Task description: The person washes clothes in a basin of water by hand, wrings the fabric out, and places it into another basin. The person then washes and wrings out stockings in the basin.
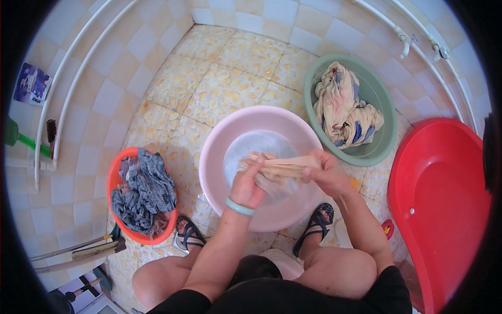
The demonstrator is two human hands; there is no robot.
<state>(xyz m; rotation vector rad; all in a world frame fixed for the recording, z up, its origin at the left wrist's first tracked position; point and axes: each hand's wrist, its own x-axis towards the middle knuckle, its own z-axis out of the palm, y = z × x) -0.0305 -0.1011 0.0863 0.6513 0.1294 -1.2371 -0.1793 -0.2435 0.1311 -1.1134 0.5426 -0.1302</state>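
Note:
A beige wet cloth [285, 166] is stretched between my two hands, over a pink basin [214, 141] that holds sudsy water [256, 144]. My left hand [248, 183], with a pale green bangle [240, 207] on its wrist, is closed on the cloth's left end. At the other end, my right hand [328, 171] grips the cloth with thumb and fingers. The part of the cloth hanging beneath is blurred. The basin stands on the floor between my sandalled feet.
To the left, an orange basin [111, 183] holds dark grey patterned clothes [144, 188]. A green basin [384, 112] with beige and blue fabric [345, 107] stands at the far right. A large red tub [439, 199] lies along the right side. White pipes with taps [405, 46] run on the tiled wall.

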